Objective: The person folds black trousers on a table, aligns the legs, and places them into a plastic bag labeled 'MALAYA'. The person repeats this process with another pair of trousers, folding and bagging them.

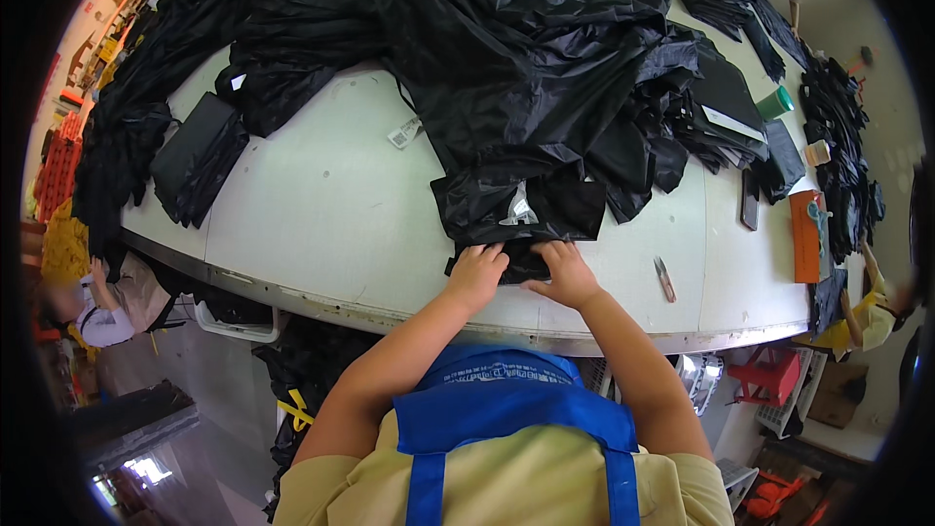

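Observation:
A shiny black garment (516, 49) is heaped across the middle of the table and comes down to its near edge, where the fabric lies in a flat fold. My left hand (477, 276) grips the left part of this near fold, fingers curled over the cloth. At the right part, my right hand (565, 274) has its fingers on the fold and its thumb lower down, with black cloth between them. Just beyond my hands, a small clear plastic piece (519, 205) lies on the fabric. A white printed tag (404, 133) rests left of the garment.
The pale table (321, 195) curves around me. Folded black garments (200, 158) lie at left, more (721, 102) at right. Small snips (664, 280), a phone (749, 200), an orange box (805, 237) and a green cup (775, 103) are on the right. Other people work around the table.

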The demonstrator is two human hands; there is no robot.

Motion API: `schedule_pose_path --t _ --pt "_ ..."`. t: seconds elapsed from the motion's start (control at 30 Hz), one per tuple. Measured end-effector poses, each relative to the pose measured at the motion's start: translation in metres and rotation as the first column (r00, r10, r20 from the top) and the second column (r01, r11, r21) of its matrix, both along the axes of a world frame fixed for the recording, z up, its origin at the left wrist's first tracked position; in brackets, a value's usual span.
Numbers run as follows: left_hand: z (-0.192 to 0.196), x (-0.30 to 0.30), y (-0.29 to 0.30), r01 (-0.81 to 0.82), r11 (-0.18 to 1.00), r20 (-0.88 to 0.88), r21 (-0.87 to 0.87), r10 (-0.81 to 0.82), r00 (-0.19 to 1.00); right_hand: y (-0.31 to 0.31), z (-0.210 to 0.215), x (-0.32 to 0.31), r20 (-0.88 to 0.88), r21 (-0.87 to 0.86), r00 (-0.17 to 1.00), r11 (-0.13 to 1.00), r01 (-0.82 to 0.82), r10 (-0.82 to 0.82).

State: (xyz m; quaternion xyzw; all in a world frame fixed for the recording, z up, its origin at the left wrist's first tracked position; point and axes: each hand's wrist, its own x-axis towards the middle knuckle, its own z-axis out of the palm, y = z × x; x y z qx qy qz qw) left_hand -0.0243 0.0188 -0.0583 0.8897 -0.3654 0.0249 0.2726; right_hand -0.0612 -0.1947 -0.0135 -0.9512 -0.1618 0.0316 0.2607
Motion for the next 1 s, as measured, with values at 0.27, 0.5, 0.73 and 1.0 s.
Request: schedule_pose_path --t 0.27,0.5,0.73,1.0 --pt "0.054 0.017 0.005 -0.117 0.992 -0.056 0.046 0.120 0.991 -0.005 -0.005 0.029 -0.063 -0.007 0.985 0.987 0.158 -0.158" --pt "0.032 0.050 0.027 0.011 0.960 -0.014 0.281 -0.008 1.000 -0.007 -0.012 0.044 -0.003 0.020 0.987 0.987 0.160 -0.160" --pt "0.043 0.056 0.027 -0.026 0.952 -0.107 0.304 0.062 0.992 -0.013 -0.005 0.020 0.097 -0.183 0.994 0.981 0.058 -0.041" --pt "0.059 0.107 0.009 -0.437 0.898 0.009 0.048 0.437 0.899 -0.021 0.004 0.015 -0.049 -0.308 0.999 0.951 -0.013 -0.002"
